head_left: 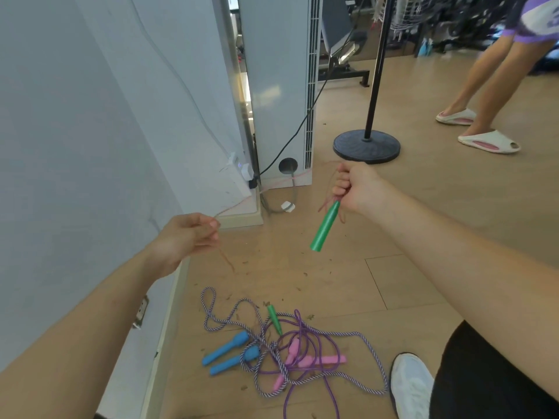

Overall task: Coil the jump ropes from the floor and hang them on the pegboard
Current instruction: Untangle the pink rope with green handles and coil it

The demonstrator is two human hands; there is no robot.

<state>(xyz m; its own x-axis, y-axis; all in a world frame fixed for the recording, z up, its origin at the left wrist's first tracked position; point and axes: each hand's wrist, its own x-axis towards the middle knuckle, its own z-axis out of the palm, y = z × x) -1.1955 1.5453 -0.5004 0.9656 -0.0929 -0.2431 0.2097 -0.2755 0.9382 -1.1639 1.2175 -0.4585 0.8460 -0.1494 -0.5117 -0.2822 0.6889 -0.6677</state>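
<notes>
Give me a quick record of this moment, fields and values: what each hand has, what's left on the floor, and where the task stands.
left hand: pinching the thin red rope
right hand: fist on red rope loops and green handle, which points down
floor pile: tangled purple and striped ropes, blue handles, pink handles, second green handle
pegboard: not in view
progress: red rope partly coiled, nothing hung
</notes>
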